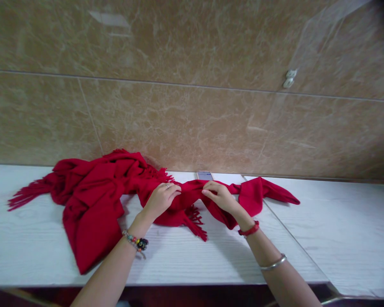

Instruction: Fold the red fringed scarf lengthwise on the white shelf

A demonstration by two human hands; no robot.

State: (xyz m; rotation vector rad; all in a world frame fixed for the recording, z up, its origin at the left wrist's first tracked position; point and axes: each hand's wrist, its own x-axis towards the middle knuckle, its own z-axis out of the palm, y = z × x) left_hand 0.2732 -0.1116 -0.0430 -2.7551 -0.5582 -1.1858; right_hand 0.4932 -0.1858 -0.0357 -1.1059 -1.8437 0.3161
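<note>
A red fringed scarf lies crumpled across the white table. Its bulk is heaped on the left, and a narrower stretch runs right to a pointed end. My left hand, with a ring on one finger, grips the scarf near its middle, fingers curled over the cloth. A short way to the right, my right hand pinches the same stretch between thumb and fingers. Fringe hangs out below the cloth between the two hands, and more fringe spreads at the far left.
The white wood-grain table has a seam running across its right part. Behind the scarf, a phone lies against the brown marble-tiled wall. A small pale fitting is fixed to the wall. The table's front edge is close to my forearms.
</note>
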